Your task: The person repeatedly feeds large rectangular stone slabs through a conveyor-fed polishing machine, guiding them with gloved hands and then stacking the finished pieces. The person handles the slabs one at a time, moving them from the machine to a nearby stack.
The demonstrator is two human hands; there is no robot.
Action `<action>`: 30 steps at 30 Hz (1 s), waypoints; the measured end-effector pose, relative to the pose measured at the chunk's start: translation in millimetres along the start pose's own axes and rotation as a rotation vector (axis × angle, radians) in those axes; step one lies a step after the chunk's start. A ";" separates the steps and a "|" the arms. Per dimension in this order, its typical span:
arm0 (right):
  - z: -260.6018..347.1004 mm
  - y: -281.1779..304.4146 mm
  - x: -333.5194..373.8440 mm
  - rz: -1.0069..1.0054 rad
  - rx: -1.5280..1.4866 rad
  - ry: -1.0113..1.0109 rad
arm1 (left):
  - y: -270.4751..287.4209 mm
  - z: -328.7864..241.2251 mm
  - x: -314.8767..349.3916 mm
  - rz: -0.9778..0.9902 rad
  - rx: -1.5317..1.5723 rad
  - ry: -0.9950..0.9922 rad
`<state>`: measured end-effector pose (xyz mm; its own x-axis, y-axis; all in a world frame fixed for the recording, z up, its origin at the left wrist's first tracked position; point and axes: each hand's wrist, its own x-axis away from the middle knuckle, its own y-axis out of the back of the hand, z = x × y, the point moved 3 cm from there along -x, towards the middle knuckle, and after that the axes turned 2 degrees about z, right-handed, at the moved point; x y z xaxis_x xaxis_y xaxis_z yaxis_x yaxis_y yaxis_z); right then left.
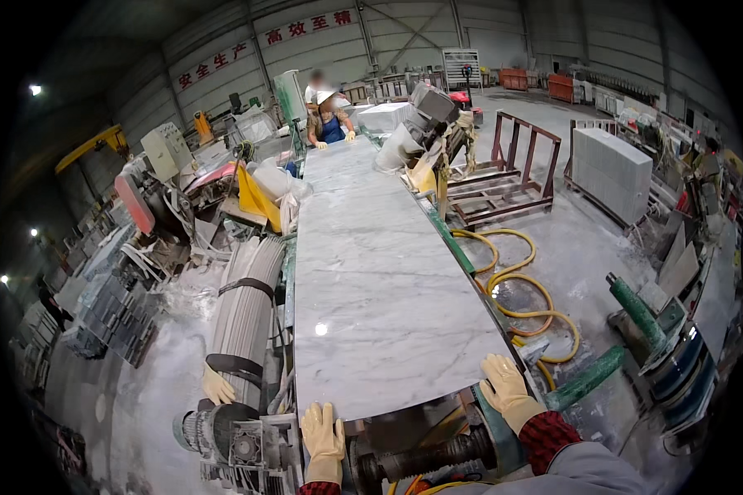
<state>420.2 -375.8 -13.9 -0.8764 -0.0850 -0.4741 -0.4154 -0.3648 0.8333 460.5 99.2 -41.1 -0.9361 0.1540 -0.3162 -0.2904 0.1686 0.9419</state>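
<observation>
A long polished white marble slab with grey veins [371, 272] stretches away from me on a machine bed. My left hand [322, 441], in a cream rubber glove, is at its near left corner with fingers extended, the fingertips by the edge. At the near right corner lies my right hand [510, 389], gloved alike, its fingers spread against the slab's edge. Neither hand is wrapped round anything. Beyond the slab's far end, a person in a white hat and blue apron [330, 130] rests gloved hands near it.
A dark roller [425, 458] shows below the near edge. A motor [210, 433], a cream glove [217, 386] and a strapped bundle of long strips [246, 305] are left. Right are a yellow hose [545, 309], a green pipe [586, 378] and a brown metal rack [512, 177].
</observation>
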 end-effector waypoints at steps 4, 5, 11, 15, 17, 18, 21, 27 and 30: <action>4.1 17.4 -10.5 0.027 -0.031 0.052 | 12.2 -9.4 -4.4 -0.046 0.101 -0.024; 2.8 18.6 -13.0 0.057 -0.062 0.054 | 13.5 -9.9 -3.8 -0.041 0.105 -0.018; -2.5 20.0 -11.6 0.041 0.002 0.117 | 17.9 -9.9 -1.1 -0.014 0.053 0.020; 1.1 21.1 -16.1 0.057 -0.045 0.097 | 26.4 -9.9 -1.7 0.067 0.078 0.031; 2.6 21.4 -13.6 0.030 -0.031 0.098 | 23.7 -8.3 1.6 0.032 0.013 0.030; 1.4 22.9 -14.3 0.023 -0.048 0.101 | 21.8 -6.6 0.9 0.046 0.042 0.029; 2.7 26.7 -15.9 0.031 -0.077 0.105 | 16.4 -4.9 3.1 0.024 0.023 0.023; -1.9 24.5 -17.0 0.039 -0.048 0.097 | 19.4 -9.8 4.0 0.031 0.020 0.024; -9.4 16.5 -9.9 0.040 0.036 0.081 | 15.4 -8.9 5.3 0.001 0.016 0.011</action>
<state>424.3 -389.6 1.9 -0.8703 -0.1741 -0.4607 -0.3906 -0.3257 0.8610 449.3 93.9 -27.2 -0.9386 0.1431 -0.3138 -0.2862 0.1844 0.9402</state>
